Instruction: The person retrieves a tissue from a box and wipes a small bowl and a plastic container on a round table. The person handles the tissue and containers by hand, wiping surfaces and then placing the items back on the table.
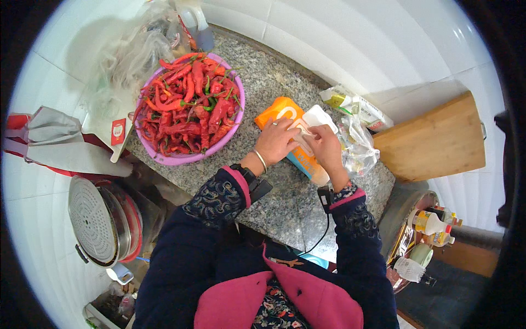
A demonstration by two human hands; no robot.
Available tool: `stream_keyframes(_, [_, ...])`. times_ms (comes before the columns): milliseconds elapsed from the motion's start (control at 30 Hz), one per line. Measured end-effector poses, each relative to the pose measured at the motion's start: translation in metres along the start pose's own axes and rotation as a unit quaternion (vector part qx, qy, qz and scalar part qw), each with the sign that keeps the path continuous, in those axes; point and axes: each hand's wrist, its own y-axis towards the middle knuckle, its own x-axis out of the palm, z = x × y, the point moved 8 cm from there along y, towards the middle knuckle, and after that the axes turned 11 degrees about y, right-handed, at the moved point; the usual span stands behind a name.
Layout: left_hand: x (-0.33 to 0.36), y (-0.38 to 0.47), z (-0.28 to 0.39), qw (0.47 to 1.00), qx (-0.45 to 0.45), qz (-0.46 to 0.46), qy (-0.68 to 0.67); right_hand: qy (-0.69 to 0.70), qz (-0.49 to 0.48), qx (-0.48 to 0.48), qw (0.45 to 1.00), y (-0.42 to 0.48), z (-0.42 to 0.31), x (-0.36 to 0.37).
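An orange, white and blue pack of wet wipes lies on the speckled granite counter, its white plastic lid flipped up. My left hand, with a ring and a bangle, presses on the pack and grips it beside the opening. The fingers of my right hand are bent down at that opening, close to the left fingertips. Whatever sits between the right fingertips is hidden. Left of the pack stands a purple plastic basket heaped with red chili peppers.
A knotted clear plastic bag and a white-green packet sit right of the pack. A wooden cutting board leans at the wall. Bottles stand farther right. Plastic bags and steamer trays are at left.
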Motion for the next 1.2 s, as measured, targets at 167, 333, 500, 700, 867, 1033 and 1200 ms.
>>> stream_keyframes(167, [0.002,0.005,-0.003,0.999,-0.042,0.016,-0.019,-0.057,0.017,-0.081,0.995,0.000,-0.019,0.015])
stream_keyframes(333, [0.004,0.006,-0.008,0.998,-0.057,0.021,-0.015,0.144,0.163,0.046,0.975,0.011,0.011,-0.036])
stream_keyframes(500, [-0.001,0.011,0.004,0.996,-0.054,0.054,0.051,0.096,0.074,0.089,0.989,0.003,0.015,-0.035])
stream_keyframes(700, [-0.002,0.023,0.000,0.994,-0.022,0.110,-0.012,-0.052,0.002,0.032,0.998,-0.010,0.003,0.003])
stream_keyframes(867, [0.010,0.020,-0.024,0.951,-0.115,0.152,-0.245,0.259,0.053,0.148,0.953,-0.014,0.036,0.014])
stream_keyframes(1033, [0.019,0.019,-0.029,0.933,-0.137,0.159,-0.292,0.472,0.093,0.195,0.855,-0.026,0.057,0.025])
stream_keyframes(1200, [0.014,0.019,-0.028,0.927,-0.139,0.165,-0.306,0.495,0.073,0.204,0.841,-0.027,0.054,0.024])
